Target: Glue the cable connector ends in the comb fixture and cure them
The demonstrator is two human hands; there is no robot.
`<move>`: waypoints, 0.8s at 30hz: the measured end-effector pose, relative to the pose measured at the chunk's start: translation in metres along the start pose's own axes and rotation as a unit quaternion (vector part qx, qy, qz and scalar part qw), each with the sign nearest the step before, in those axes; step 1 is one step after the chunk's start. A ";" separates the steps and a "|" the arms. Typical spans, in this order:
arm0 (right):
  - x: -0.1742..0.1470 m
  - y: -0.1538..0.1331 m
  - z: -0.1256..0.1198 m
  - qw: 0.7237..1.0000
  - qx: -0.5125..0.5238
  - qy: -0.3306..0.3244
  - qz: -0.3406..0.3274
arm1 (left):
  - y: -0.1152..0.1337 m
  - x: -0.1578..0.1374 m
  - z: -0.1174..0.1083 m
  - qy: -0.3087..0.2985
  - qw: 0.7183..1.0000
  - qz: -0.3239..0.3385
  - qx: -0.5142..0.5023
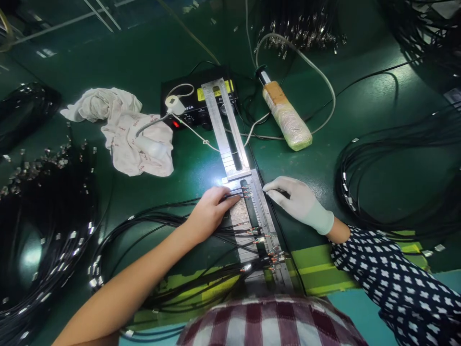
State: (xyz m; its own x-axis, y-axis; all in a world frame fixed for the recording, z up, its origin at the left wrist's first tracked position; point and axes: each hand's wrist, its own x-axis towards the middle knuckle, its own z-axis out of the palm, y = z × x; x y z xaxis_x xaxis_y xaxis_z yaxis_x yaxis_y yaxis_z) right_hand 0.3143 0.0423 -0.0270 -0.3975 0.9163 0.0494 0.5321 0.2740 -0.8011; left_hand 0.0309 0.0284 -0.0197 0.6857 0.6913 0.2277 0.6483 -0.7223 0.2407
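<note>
A long metal fixture (259,204) with slots runs up the middle of the bench. My bare left hand (209,211) pinches a thin black cable (187,203) against its upper left side. Small wire ends (248,192) with metal tips lie just right of those fingers. My right hand (298,202), in a white glove, is beside the fixture's right rail with thumb and forefinger pinched together. What they hold, if anything, is too small to make out. More black cables (216,276) lie across the lower fixture, their stripped coloured ends over the rail.
Behind the fixture stands a black control box (183,117) with a lit red switch. A wrapped handle tool (288,117) lies to its right, a white cloth (144,154) to its left. Coiled black cables (46,288) crowd the left, more cable coils (345,182) the right.
</note>
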 end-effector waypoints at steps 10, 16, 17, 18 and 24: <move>0.000 0.000 0.001 1.000 -0.006 0.007 -0.013 | 0.011 -0.015 0.001 -0.056 0.994 -0.080 -0.044; -0.019 0.002 0.001 0.999 -0.001 0.015 -0.047 | 0.003 -0.039 -0.027 -0.069 0.973 -0.162 -0.152; -0.021 0.002 0.001 0.999 -0.003 0.014 -0.049 | 0.003 -0.045 -0.028 -0.078 0.973 -0.172 -0.134; -0.022 0.002 0.001 0.999 -0.004 0.013 -0.047 | 0.003 -0.050 -0.029 -0.086 0.973 -0.181 -0.116; -0.018 0.000 0.001 1.000 -0.004 0.006 -0.025 | 0.011 -0.044 -0.024 -0.008 0.987 -0.148 -0.070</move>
State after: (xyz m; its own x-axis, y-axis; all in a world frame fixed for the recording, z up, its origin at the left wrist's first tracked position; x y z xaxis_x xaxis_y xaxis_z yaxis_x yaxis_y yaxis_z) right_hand 0.3200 0.0256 -0.0284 -0.4147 0.9048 0.0967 0.5176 0.3219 -0.7927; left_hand -0.0003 -0.0095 -0.0048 0.4794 0.8701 0.1144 0.7695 -0.4794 0.4220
